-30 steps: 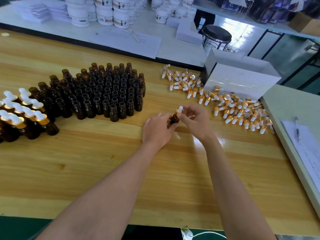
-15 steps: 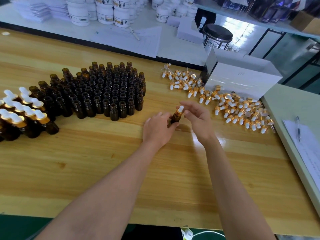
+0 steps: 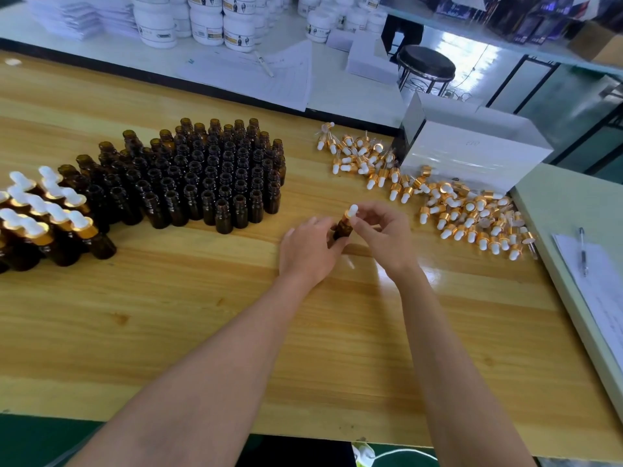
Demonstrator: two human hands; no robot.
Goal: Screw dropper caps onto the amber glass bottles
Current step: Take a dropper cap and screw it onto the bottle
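Note:
At the middle of the wooden table (image 3: 168, 315) my left hand (image 3: 310, 251) grips a small amber bottle (image 3: 342, 229) by its body. My right hand (image 3: 384, 234) pinches the gold-collared dropper cap (image 3: 351, 211) with a white bulb that sits on the bottle's neck. A dense cluster of open amber bottles (image 3: 209, 176) stands to the left. Several capped bottles (image 3: 43, 224) stand at the far left. Loose dropper caps (image 3: 455, 210) lie scattered to the right.
A white box (image 3: 472, 153) stands behind the loose caps. A pale board with paper and a pen (image 3: 583, 251) lies at the right edge. White jars (image 3: 209, 25), paper stacks and a black stool (image 3: 426, 64) sit beyond the table's far edge.
My right hand's fingers have shifted around the cap, opening and closing on it again. The bottle and my left hand have stayed in place.

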